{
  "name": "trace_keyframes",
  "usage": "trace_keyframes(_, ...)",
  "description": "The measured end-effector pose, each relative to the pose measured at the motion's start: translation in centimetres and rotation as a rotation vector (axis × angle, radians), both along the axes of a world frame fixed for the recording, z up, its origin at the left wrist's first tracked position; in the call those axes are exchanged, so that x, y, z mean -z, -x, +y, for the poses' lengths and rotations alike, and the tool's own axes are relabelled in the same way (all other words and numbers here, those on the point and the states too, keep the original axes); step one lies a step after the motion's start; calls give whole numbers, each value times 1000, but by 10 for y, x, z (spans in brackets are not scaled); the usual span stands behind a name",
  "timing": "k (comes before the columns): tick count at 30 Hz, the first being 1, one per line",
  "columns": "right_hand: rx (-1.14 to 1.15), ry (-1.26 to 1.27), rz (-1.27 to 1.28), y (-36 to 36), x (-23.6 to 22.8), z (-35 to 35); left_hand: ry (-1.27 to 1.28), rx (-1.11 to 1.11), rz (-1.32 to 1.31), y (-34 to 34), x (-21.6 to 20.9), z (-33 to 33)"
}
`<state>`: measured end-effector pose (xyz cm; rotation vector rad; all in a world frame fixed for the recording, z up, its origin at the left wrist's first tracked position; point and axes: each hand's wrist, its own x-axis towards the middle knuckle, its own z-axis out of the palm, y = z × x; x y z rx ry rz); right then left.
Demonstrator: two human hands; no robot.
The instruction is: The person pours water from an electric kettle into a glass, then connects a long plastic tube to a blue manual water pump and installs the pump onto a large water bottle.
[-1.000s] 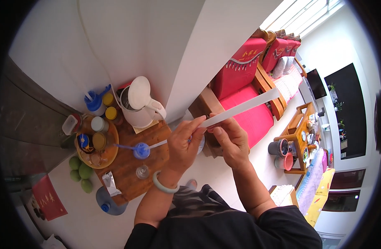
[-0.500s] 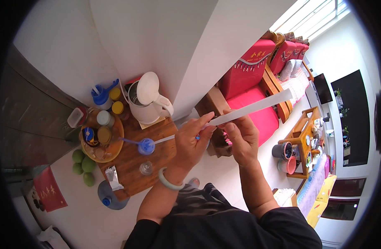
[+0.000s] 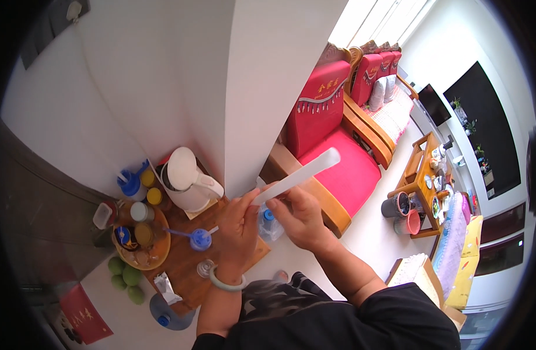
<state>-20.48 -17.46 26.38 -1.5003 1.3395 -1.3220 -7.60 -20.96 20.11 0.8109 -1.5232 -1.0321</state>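
Both hands meet above a small wooden table (image 3: 233, 256) and pinch one long white strip (image 3: 297, 175) — a flat, stiff-looking band that slants up and to the right from the fingers toward the red seat. The left hand (image 3: 237, 224) has its fingers pressed together on the strip's lower end, thumb against forefinger; a pale green bangle (image 3: 224, 283) circles that wrist. The right hand (image 3: 297, 217) pinches the strip just beside the left, its fingertips closed on the band, the other fingers curled in.

Below the hands stands one clear plastic bottle with a blue cap (image 3: 269, 223), partly hidden by them. On the table there is one white kettle (image 3: 183, 181) with its lid on, one blue-lidded cup with a straw (image 3: 199, 239), and one round tray (image 3: 140, 248) that holds several jars — I count about four lids, though they crowd one another. Three green fruits (image 3: 126, 277) lie on the floor beside the table, near one large water jug (image 3: 166, 312).

To the right stands a wooden chair with red cushions (image 3: 332, 157), and further off a low wooden side table (image 3: 422, 184) with two buckets (image 3: 402, 213) — one grey, one pink — at its foot.
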Motion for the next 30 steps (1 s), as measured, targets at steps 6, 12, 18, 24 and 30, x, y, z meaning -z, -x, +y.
trace_keyframes(6,29,140,136,-2,1,0,72,-49,30,0,3,2)
trace_keyframes(12,-34,78,199,9,14,-3,151,-40,7,0,-3,-4)
trace_keyframes(18,67,89,-107,-8,-6,5,197,-134,71,6,-11,7)
trace_keyframes(24,81,122,124,-13,2,5,221,-51,165,4,-1,9)
trace_keyframes(30,41,55,136,-18,20,-1,156,-41,106,2,4,9)
